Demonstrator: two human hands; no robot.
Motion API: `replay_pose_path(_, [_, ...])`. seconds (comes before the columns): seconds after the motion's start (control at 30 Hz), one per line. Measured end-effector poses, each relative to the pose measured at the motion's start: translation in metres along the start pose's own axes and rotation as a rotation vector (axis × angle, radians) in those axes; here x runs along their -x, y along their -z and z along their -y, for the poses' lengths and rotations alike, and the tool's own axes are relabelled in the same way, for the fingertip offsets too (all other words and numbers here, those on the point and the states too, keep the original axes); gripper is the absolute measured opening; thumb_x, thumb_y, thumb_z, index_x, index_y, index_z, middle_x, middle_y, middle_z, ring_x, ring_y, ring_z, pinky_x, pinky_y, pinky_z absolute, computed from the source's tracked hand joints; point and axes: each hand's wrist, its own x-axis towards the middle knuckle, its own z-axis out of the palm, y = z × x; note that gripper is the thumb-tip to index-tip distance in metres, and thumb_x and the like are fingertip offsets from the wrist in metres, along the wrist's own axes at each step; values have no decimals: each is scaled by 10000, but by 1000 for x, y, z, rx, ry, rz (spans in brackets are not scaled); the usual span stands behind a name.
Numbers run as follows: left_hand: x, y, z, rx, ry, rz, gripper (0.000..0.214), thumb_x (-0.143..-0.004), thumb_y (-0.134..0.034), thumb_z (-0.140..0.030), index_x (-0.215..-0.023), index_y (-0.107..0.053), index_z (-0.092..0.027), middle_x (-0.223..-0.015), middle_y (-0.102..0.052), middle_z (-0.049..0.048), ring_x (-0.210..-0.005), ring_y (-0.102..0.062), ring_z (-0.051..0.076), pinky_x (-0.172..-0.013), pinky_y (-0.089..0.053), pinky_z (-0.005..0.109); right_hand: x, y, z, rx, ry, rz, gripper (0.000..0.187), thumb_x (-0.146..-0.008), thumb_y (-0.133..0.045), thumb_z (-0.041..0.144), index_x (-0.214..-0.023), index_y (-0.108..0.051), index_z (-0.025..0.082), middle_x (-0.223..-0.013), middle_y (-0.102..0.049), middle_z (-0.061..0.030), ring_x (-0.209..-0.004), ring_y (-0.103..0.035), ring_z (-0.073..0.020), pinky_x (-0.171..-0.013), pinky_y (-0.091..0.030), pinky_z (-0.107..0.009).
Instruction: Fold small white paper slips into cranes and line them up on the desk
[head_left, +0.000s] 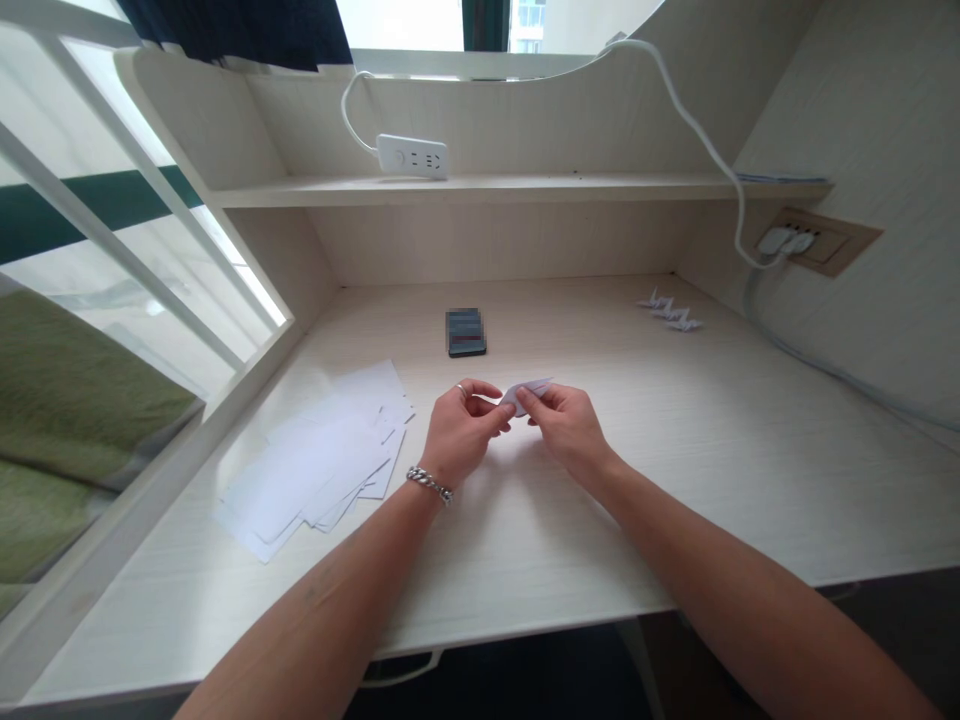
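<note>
left hand [461, 425] and right hand [568, 422] tightly pinch paper [527, 391] over the surface [517, 560], behind its front edge; likely light, easily creased; hold its edges.

From here, looks like a bedroom: shelf [525, 190] and power strip [412, 157] above desk [525, 570], curtain [240, 30] and window [409, 25] behind desk, railing [112, 240] and green fabric [75, 380] left of desk.
</note>
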Motion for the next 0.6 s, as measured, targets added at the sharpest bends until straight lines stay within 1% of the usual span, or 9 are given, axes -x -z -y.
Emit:
replay_pose_path(0.17, [0, 3, 3, -157, -29, 3, 361, -668, -781, -397, -904, -629, -170, -599, -675, 22, -535, -627, 157, -534, -457, 257, -1, 0, -2, 7, 5, 4, 255, -790, -665, 433, -742, -713, 187, -734, -680, -40, -688, -619, -182, -643, -476, -316])
replay_pose_path(0.27, [0, 5, 3, -327, -51, -17, 321, -674, -753, -460, -801, -677, -176, -560, -634, 8, -495, -563, 137, -493, -386, 247, -2, 2, -2, -4, 7, 13, 266, -788, -666, 438, -731, -698, 180, -731, -671, -42, -670, -612, -176, -653, -489, -326])
replay_pose_path(0.33, [-1, 6, 2, -416, -70, 10, 318, -685, -731, -490, -699, -677, -176, -577, -633, 18, -526, -546, 137, -500, -364, 249, -3, 3, -1, -25, -13, 13, 271, -776, -677, 445, -751, -687, 175, -726, -670, -44, -662, -608, -175, -659, -495, -333])
replay_pose_path(0.4, [-1, 8, 2, -432, -82, 66, 338, -702, -710, -503, -643, -658, -175, -606, -640, 24, -559, -542, 140, -521, -366, 252, -3, 4, 1, -54, -33, 13, 278, -762, -692, 447, -811, -679, 174, -727, -673, -43, -657, -607, -171, -659, -496, -333])
replay_pose_path(0.47, [-2, 9, 2, -394, -82, 114, 348, -715, -698, -505, -629, -636, -173, -610, -625, 15, -562, -523, 133, -531, -364, 252, -2, 5, 4, -73, -45, 14, 299, -756, -701, 447, -878, -664, 176, -733, -675, -40, -662, -611, -169, -659, -496, -330])
replay_pose_path(0.6, [-3, 12, 2, -359, -63, 160, 365, -706, -709, -508, -634, -608, -165, -606, -585, -2, -565, -485, 117, -534, -345, 244, -2, 6, 8, -44, -50, 26, 297, -768, -691, 431, -904, -639, 172, -742, -672, -39, -682, -619, -168, -647, -494, -313])
